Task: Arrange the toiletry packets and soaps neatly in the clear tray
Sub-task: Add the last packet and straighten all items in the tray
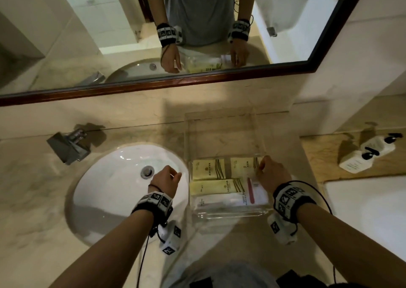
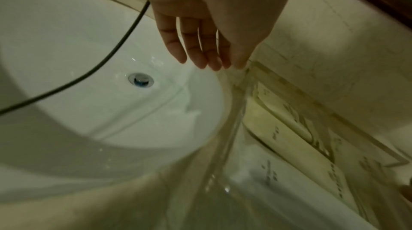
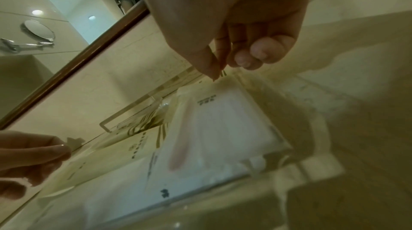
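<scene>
both forearms reached in from the near edge. right hand (image 1: 272, 173) hung inside the clear tray (image 1: 228, 213), its thumb and fingers curled in a pinch at the corner of a yellow packet (image 1: 242, 167). just beside it lay a white packet (image 1: 257, 192); further left, two more yellow packets (image 1: 208, 169) lay flat. left hand (image 1: 165, 178) hovered over the sink (image 1: 105, 178) with relaxed fingers (image 2: 176, 47), holding nothing, near the tray's left wall. everything stood on the marble surface (image 1: 33, 178).
</scene>
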Tool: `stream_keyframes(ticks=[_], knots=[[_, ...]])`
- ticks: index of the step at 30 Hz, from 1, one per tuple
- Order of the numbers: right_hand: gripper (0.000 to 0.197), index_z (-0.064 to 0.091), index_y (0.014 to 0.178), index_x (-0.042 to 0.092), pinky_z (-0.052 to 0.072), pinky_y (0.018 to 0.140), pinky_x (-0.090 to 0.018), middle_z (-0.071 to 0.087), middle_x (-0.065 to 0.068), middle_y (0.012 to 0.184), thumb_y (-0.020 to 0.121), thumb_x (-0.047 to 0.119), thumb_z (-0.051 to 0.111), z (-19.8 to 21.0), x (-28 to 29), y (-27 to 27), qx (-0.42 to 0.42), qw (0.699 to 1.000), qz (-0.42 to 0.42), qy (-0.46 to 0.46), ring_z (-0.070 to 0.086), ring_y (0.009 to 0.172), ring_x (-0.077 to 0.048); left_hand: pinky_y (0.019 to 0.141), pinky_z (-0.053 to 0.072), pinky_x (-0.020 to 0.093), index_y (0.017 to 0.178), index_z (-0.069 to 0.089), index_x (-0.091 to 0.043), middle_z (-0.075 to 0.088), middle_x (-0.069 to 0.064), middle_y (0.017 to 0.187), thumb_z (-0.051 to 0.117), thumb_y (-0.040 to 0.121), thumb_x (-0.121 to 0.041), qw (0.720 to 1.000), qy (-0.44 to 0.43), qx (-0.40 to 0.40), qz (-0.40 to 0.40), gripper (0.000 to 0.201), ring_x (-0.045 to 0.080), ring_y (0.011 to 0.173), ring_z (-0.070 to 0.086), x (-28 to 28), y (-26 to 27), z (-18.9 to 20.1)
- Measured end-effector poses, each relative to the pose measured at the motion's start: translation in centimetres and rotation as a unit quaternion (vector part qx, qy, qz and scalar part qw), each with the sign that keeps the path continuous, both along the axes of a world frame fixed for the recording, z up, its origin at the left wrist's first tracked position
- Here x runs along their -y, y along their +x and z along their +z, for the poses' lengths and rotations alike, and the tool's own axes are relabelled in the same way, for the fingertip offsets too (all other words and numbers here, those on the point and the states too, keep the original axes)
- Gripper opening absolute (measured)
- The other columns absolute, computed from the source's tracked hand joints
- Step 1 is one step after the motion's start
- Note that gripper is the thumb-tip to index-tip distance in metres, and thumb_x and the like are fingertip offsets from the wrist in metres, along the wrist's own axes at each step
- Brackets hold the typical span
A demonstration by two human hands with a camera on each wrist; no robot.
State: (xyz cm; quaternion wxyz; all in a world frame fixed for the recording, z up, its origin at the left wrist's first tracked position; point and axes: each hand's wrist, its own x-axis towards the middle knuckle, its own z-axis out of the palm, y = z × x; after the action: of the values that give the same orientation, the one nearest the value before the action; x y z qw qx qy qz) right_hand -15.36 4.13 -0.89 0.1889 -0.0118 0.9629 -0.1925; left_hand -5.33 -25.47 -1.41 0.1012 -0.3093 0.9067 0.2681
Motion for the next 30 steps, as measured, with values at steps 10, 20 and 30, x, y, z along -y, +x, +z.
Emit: stream_keyframes(ticks=[10, 20, 30], knots=[[0.015, 0.054, 0.098, 0.016, 0.043, 0.069, -0.029, 0.062, -0.004, 0.099, 0.093, 0.03, 0.053, 0.2, -0.3, 0.9, -0.105, 0.994, 0.029, -0.009, 0.054, 0.084, -0.02, 0.085, 0.047, 0.04, 0.113, 0.056, -0.01, 0.06, 0.014, 0.112, 0.057, 0.091, -0.029, 0.997, -0.032, -0.062, -0.036, 0.029, 0.033, 0.101, 0.059, -3.0, -0.4, -2.0], [0.069, 0.001, 0.153, 0.013, 0.001, 0.12, -0.041, -0.009, -0.003, 0.16, 0.095, 0.05, 0.011, -2.4, 1.7, 4.2, -0.037, 0.911, 0.396, 0.105, -0.004, 0.148, -0.022, 0.122, 0.003, 0.045, 0.154, 0.004, -0.018, 0.003, 0.003, 0.163, 0.01, 0.091, -0.055, 0.886, -0.151, 0.014, -0.438, 0.073, 0.023, 0.15, 0.002, -8.8, -0.3, -2.2], [0.082, -0.025, 0.145, 0.019, -0.006, 0.121, -0.045, -0.031, 0.002, 0.155, 0.08, 0.068, -0.012, -2.9, 0.7, 3.3, 0.004, 0.909, 0.399, 0.124, -0.024, 0.145, -0.02, 0.119, -0.004, 0.054, 0.153, -0.006, -0.016, -0.011, 0.004, 0.162, 0.006, 0.088, -0.066, 0.903, -0.135, 0.088, -0.399, 0.083, 0.02, 0.148, -0.016, -9.2, -0.4, -2.3]])
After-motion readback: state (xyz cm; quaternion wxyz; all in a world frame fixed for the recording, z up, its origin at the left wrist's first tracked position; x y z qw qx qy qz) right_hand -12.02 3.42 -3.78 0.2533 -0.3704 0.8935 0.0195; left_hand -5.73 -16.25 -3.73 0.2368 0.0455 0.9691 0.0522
